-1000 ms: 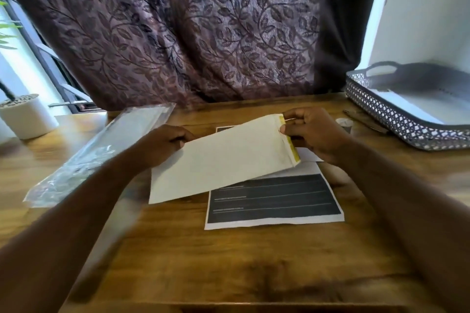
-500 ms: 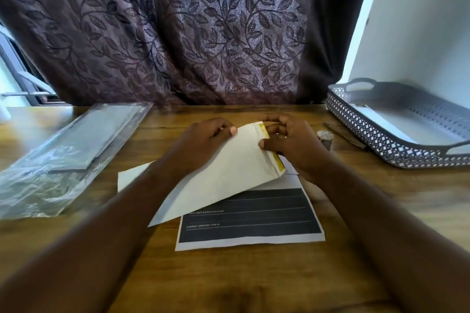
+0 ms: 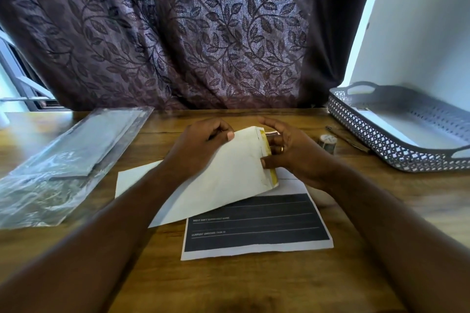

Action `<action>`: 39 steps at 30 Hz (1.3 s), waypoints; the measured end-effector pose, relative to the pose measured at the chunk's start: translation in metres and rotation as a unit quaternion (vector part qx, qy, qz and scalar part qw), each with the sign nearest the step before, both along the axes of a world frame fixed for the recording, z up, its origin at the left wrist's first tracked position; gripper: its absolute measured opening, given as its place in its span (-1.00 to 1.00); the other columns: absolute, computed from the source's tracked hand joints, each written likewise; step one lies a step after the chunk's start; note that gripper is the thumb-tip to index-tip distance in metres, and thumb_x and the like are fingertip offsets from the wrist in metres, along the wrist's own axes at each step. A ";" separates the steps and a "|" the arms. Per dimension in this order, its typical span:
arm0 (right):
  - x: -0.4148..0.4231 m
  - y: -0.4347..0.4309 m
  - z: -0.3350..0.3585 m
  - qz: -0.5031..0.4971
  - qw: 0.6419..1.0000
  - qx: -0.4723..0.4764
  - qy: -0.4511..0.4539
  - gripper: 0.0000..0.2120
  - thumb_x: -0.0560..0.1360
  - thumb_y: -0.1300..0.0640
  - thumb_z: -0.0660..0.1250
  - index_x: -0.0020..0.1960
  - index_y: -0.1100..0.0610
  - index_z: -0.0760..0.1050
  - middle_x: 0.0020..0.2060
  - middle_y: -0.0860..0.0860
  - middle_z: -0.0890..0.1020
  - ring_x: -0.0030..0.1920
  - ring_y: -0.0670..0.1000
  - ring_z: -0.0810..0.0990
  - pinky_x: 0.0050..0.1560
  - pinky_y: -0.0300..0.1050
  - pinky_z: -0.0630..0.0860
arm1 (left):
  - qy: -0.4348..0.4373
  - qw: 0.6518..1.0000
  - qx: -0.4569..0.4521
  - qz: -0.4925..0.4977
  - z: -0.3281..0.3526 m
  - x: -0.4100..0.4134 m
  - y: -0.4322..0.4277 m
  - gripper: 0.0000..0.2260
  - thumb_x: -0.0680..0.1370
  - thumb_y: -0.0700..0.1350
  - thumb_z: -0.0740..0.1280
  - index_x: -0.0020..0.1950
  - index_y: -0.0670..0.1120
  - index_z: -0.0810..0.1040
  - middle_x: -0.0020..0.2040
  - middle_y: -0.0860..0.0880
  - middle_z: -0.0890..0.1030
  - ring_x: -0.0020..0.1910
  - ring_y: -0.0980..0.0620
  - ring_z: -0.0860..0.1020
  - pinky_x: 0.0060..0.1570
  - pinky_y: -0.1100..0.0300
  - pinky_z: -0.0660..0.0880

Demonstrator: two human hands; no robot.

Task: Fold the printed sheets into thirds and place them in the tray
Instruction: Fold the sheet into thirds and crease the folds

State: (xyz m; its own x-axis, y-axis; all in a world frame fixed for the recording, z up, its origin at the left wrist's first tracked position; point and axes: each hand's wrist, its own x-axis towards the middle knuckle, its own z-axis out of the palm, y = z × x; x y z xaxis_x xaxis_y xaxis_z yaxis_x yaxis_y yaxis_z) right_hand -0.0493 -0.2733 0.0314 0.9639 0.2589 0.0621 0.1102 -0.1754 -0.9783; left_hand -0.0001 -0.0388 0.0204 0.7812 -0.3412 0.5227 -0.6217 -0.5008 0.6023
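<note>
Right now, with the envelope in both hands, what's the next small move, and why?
Probably spread open the yellow-strip end of the envelope with the right hand: the left hand grips its far edge, the right thumb pinches that end, and the printed sheet lies underneath.

Two hands are in view, the left hand [image 3: 201,145] and the right hand [image 3: 297,152]. Between them is one white envelope [image 3: 229,175] with one yellow strip along its end. One printed sheet [image 3: 254,226] with a dark block lies on the one counter [image 3: 254,287]. There is one grey tray [image 3: 381,145]; how many white papers lie in it cannot be told. Also there: one clear plastic bag [image 3: 71,160], one small roll [image 3: 328,141], one thin pen-like stick [image 3: 348,138], and one leaf-patterned curtain [image 3: 190,33].
</note>
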 end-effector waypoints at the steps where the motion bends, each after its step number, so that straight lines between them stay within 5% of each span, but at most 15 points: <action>1: 0.001 0.000 0.000 -0.008 1.000 -0.009 -0.011 -0.22 0.42 0.41 0.47 0.53 0.01 0.29 0.18 0.06 0.66 0.14 0.01 0.67 -0.02 -0.13 0.66 | -0.001 1.000 0.000 0.001 0.001 0.000 0.000 -0.87 0.58 -0.02 0.36 -0.15 0.20 0.57 -0.20 0.23 0.61 -0.22 0.20 0.54 -0.10 0.01 0.52; 7: 0.001 0.002 0.000 -0.064 0.993 -0.076 -0.062 -0.48 0.46 0.22 0.49 0.39 0.10 0.45 0.15 0.03 0.67 0.12 0.01 0.68 0.03 -0.04 0.68 | -0.017 0.999 0.029 0.001 0.004 -0.003 0.000 -0.84 0.56 0.09 0.28 -0.01 0.09 0.62 -0.14 0.16 0.64 -0.13 0.16 0.59 -0.05 -0.04 0.56; 12: -0.004 0.006 -0.002 -0.018 0.982 -0.149 -0.117 -0.29 0.38 0.33 0.55 0.44 0.02 0.41 0.17 -0.08 0.60 0.09 -0.20 0.60 -0.05 -0.30 0.63 | -0.027 1.000 0.012 0.001 0.005 -0.003 0.000 -0.77 0.54 0.15 0.27 0.01 0.07 0.63 -0.13 0.18 0.65 -0.11 0.16 0.60 -0.04 -0.03 0.56; 15: -0.004 0.008 -0.002 -0.038 0.980 -0.155 -0.122 -0.21 0.38 0.28 0.57 0.51 0.00 0.33 0.24 -0.06 0.56 0.16 -0.12 0.56 0.07 -0.21 0.63 | -0.033 0.999 0.001 0.006 0.005 -0.003 0.000 -0.89 0.57 0.06 0.33 -0.04 0.08 0.63 -0.19 0.19 0.63 -0.17 0.18 0.58 -0.10 0.03 0.54; 19: -0.003 0.014 0.000 -0.108 0.978 -0.145 -0.105 -0.32 0.45 0.08 0.52 0.50 -0.02 0.32 0.10 -0.06 0.60 0.10 -0.04 0.59 -0.02 -0.25 0.54 | -0.036 0.999 0.004 0.010 0.007 -0.007 -0.001 -0.92 0.61 -0.03 0.35 -0.04 0.06 0.63 -0.20 0.18 0.62 -0.19 0.19 0.55 -0.17 0.15 0.47; 22: -0.003 0.013 0.001 -0.194 0.944 -0.221 -0.150 -0.35 0.42 -0.03 0.53 0.43 0.04 0.39 -0.18 -0.12 0.53 -0.19 -0.18 0.50 -0.18 -0.29 0.44 | -0.033 0.999 0.013 0.012 0.006 -0.008 -0.003 -0.93 0.60 -0.03 0.35 -0.04 0.08 0.63 -0.18 0.20 0.63 -0.16 0.22 0.57 -0.14 0.15 0.49; 28: -0.010 0.012 0.008 -0.285 0.899 -0.292 -0.157 -0.38 0.35 -0.28 0.50 0.26 -0.02 0.38 -0.05 -0.10 0.54 -0.12 -0.06 0.55 -0.36 -0.24 0.37 | -0.030 0.999 0.019 0.000 0.005 -0.012 -0.008 -0.93 0.58 0.01 0.35 -0.02 0.10 0.63 -0.12 0.20 0.66 -0.09 0.18 0.61 -0.04 0.02 0.58; 32: -0.015 0.014 0.012 -0.294 0.915 -0.257 -0.104 -0.52 0.41 -0.24 0.48 0.08 -0.02 0.33 -0.21 0.02 0.61 -0.38 0.00 0.62 -0.60 -0.27 0.41 | -0.037 0.999 0.025 0.003 0.005 -0.016 -0.011 -0.94 0.60 -0.03 0.36 0.01 0.12 0.63 -0.12 0.19 0.66 -0.10 0.20 0.61 -0.06 0.05 0.58; 36: -0.018 0.017 0.018 -0.292 0.930 -0.205 -0.086 -0.65 0.49 -0.12 0.45 -0.03 0.07 0.35 -0.32 0.06 0.66 -0.55 -0.07 0.59 -0.58 -0.25 0.46 | -0.043 0.998 0.035 0.004 0.007 -0.021 -0.013 -0.91 0.62 -0.03 0.34 0.04 0.08 0.64 -0.12 0.19 0.64 -0.12 0.21 0.60 -0.08 0.08 0.58; 39: -0.016 0.018 0.017 -0.253 0.951 -0.162 -0.069 -0.72 0.55 -0.02 0.40 -0.03 0.16 0.41 -0.33 0.09 0.70 -0.47 0.01 0.68 -0.46 -0.10 0.62 | -0.045 0.998 0.037 0.002 0.008 -0.021 -0.013 -0.91 0.63 -0.02 0.32 0.05 0.09 0.63 -0.12 0.19 0.64 -0.12 0.20 0.59 -0.09 0.08 0.58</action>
